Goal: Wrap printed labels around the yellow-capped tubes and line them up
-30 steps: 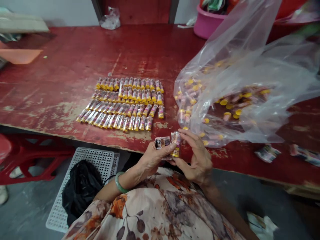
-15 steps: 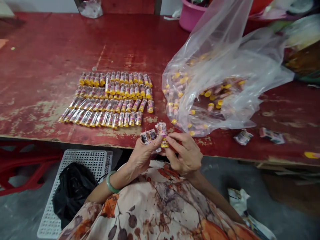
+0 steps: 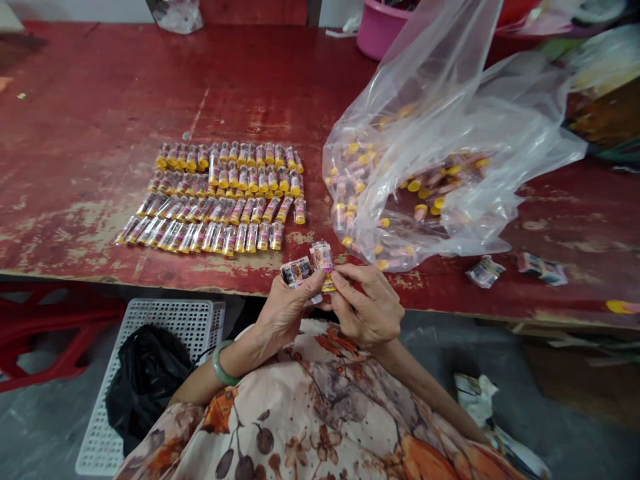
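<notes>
At the table's front edge, my left hand [image 3: 285, 305] is closed on a few small printed labels [image 3: 296, 271], its thumb also resting against a small tube. My right hand [image 3: 367, 303] pinches that yellow-ended tube [image 3: 321, 257] between thumb and fingers, a printed label around it. Both hands meet at the tube, and its lower end is partly covered by fingers. Beyond them lie rows of labelled, yellow-capped tubes [image 3: 240, 210]. To the right, a clear plastic bag [image 3: 465, 127] gapes, with many pink tubes with yellow caps [image 3: 420, 212] inside.
Two small bundles of labels [image 3: 486, 271] [image 3: 541, 268] lie right of my hands on the red table [image 3: 125, 87]. A pink basin [image 3: 380, 30] stands behind the bag. Below left are a white perforated crate [image 3: 173, 310], a black bag [image 3: 145, 387] and a red stool [image 3: 60, 327].
Both hands keep almost the same grip and place. The label around the tube looks turned slightly, and the whole view has shifted a little.
</notes>
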Demonstrator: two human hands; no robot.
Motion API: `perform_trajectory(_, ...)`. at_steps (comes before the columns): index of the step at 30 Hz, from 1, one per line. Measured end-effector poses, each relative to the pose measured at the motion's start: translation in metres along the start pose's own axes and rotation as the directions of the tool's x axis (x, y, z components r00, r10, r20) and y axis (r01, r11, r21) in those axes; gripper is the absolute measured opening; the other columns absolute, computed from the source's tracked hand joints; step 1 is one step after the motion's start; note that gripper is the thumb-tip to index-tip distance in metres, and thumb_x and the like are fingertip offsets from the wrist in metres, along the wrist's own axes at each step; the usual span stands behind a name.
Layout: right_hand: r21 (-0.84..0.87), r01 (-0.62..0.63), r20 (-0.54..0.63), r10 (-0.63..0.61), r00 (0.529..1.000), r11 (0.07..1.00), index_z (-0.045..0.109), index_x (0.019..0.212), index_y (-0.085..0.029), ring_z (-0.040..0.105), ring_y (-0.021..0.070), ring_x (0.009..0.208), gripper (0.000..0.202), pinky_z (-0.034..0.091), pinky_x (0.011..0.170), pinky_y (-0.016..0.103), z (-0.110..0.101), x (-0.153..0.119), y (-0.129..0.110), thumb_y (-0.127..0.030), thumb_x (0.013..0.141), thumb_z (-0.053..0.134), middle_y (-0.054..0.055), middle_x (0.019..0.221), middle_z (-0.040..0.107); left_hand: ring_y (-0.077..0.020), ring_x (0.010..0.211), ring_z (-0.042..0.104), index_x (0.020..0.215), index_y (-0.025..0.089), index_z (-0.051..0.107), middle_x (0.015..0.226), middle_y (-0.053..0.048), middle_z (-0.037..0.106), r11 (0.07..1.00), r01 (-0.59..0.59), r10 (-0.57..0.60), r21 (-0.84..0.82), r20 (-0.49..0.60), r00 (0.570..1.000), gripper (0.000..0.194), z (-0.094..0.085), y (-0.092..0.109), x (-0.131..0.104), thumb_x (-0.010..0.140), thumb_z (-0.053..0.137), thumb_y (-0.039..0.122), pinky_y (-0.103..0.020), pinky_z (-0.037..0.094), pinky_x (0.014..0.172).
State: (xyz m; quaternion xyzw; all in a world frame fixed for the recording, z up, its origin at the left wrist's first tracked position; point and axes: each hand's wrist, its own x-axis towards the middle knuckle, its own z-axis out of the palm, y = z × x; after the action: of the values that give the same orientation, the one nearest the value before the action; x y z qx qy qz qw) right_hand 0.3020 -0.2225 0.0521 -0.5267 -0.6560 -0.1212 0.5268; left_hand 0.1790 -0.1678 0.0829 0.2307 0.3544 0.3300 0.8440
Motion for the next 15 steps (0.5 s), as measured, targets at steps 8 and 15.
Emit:
perform_trajectory(8, -0.011, 0.013, 0.066, -0.013, 0.998, 1.000, 0.063, 0.114, -0.018, 0.064, 0.0220, 0.091, 0.041, 0.055, 0.074, 0.037, -0.001, 0.005, -0.002, -0.004, 0.075, 0.065, 0.012, 0.103, 0.066, -0.0091, 0.055, 0.056, 0.085, 0.013, 0.069, 0.075, -0.003, 0.066, 0.998, -0.017, 0.019, 0.062, -0.034, 0.999, 0.035, -0.004, 0.007, -0.001, 0.063, 0.082, 0.037, -0.023, 0.049, 0.051)
perform_trajectory(15, 0.028, -0.017, 0.095, 0.014, 0.995, 0.999, 0.064, 0.105, -0.014, 0.064, 0.0229, 0.089, 0.034, 0.054, 0.074, 0.038, -0.006, -0.002, 0.004, -0.005, 0.073, 0.070, 0.013, 0.098, 0.067, -0.0136, 0.068, 0.058, 0.087, 0.015, 0.068, 0.078, -0.003, 0.063, 0.767, -0.420, 0.586, 0.485, -0.260, 0.768, 0.031, -0.059, 0.119, 0.037, 0.066, 0.080, 0.033, -0.021, 0.043, 0.049)
